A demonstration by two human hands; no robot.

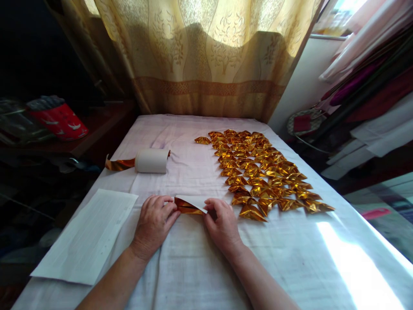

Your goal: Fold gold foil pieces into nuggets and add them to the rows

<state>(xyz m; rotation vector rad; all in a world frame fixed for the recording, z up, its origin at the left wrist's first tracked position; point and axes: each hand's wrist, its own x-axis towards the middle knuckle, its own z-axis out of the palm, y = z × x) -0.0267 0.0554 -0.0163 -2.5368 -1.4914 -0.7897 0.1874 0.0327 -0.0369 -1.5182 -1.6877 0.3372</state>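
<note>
Our forearms (111, 275) angle toward the gold-foil strip (190, 209); left hand (153, 223), right hand (223, 226) pinch its ends, likely steadying the fold.

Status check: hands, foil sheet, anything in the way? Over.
Left fingers, right fingers both holding foil sheet. Sheet partly folded. Gold pieces close at right, none on sheet.

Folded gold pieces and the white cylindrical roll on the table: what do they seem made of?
Folded gold pieces: probably metallic foil paper, glossy, given bright highlights and sharp creases. White cylindrical roll: likely foil-backed paper, matte outside, since a shiny gold strip extends from it.
</note>
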